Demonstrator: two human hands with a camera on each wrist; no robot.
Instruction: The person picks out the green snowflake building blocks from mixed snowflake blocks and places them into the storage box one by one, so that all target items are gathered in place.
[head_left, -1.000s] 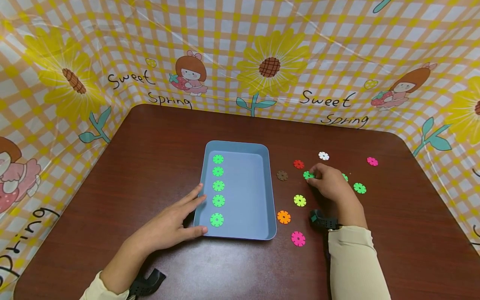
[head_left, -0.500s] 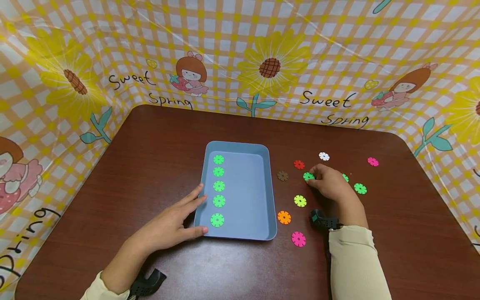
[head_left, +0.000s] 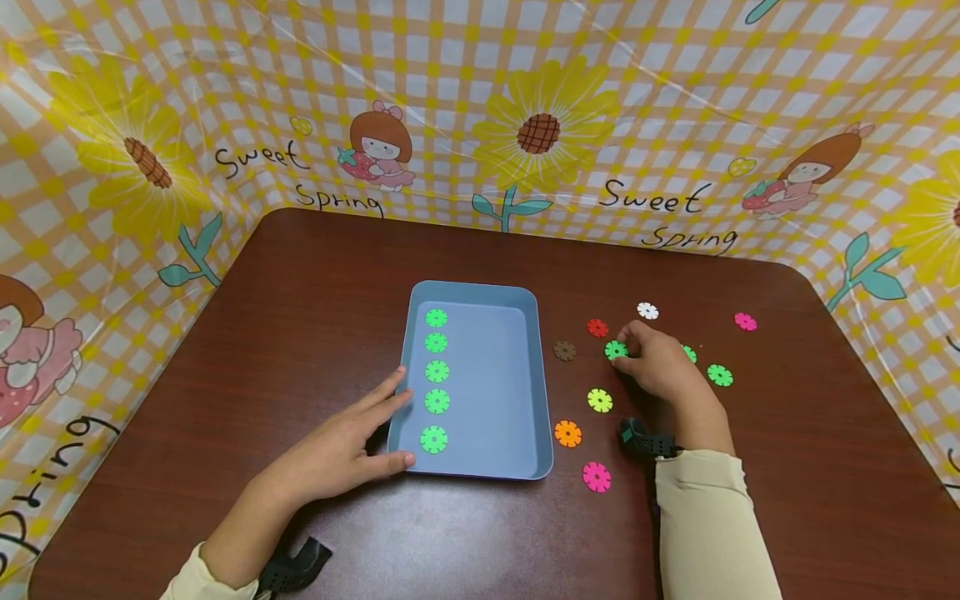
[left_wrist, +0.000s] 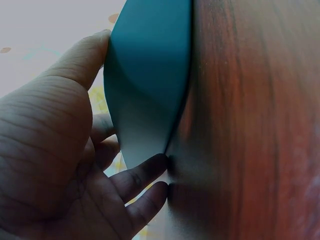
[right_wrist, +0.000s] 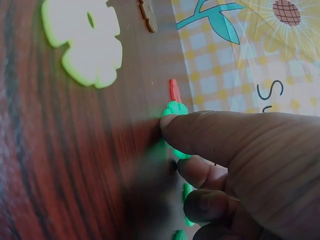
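Observation:
A blue rectangular tray [head_left: 491, 375] lies on the table, with a column of several green notched plastic discs [head_left: 437, 372] along its left side. My left hand [head_left: 322, 454] rests at the tray's near left corner, fingers spread and fairly straight. In the left wrist view, the thumb [left_wrist: 95, 47] touches the rim, and two fingertips reach down to the tabletop beside the outer wall. Right of the tray, my right hand [head_left: 663, 367] pinches a loose green disc [head_left: 615, 350] between thumb and fingers, low over the table. The right wrist view has the thumb [right_wrist: 200, 131] across that disc.
Loose discs lie around the right hand: brown [head_left: 565, 351], red [head_left: 597, 327], white [head_left: 647, 311], yellow [head_left: 599, 401], orange [head_left: 567, 433], two pink, one nearer [head_left: 596, 477], and two more green, one [head_left: 720, 375] in full sight. A checked sunflower cloth [head_left: 540, 133] rises behind the table.

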